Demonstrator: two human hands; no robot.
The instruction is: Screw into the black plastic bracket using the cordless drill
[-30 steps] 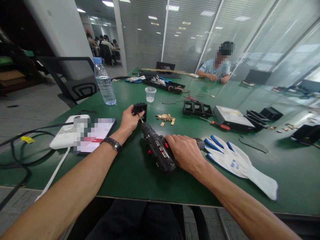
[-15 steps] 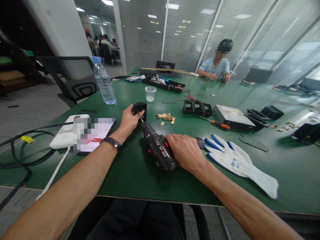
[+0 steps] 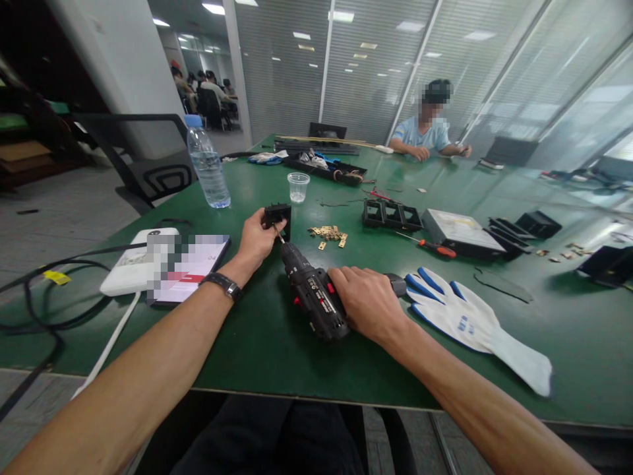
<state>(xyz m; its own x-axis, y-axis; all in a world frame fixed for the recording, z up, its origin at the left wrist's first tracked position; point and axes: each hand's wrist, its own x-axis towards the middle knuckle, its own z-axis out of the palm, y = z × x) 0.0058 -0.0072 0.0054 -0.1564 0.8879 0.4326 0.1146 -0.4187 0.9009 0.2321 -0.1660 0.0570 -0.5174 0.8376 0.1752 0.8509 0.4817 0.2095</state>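
Observation:
In my right hand [image 3: 368, 297] is a black cordless drill [image 3: 316, 297], gripped by its handle and lying on its side just over the table. Its bit points away from me, up to a small black plastic part [image 3: 281, 214]. My left hand [image 3: 258, 237] pinches that part between thumb and fingers. The bit's tip meets the part near my thumb, though the exact contact is too small to make out. A pile of small brass-coloured plates and screws [image 3: 329, 234] lies to the right of the part.
Right of the drill lies a white and blue glove [image 3: 457, 313]. Beyond are an orange-handled screwdriver [image 3: 438, 249], a black three-cell frame [image 3: 392, 214] and a grey box [image 3: 463, 232]. A plastic cup [image 3: 298, 188], water bottle [image 3: 208, 165], phone [image 3: 190, 270] and white device [image 3: 129, 264] stand left. A person [image 3: 425, 128] sits opposite.
My hands, the drill and the black part hold nearly the same place. Across the table, the person's head has shifted left and one hand has moved out to the right.

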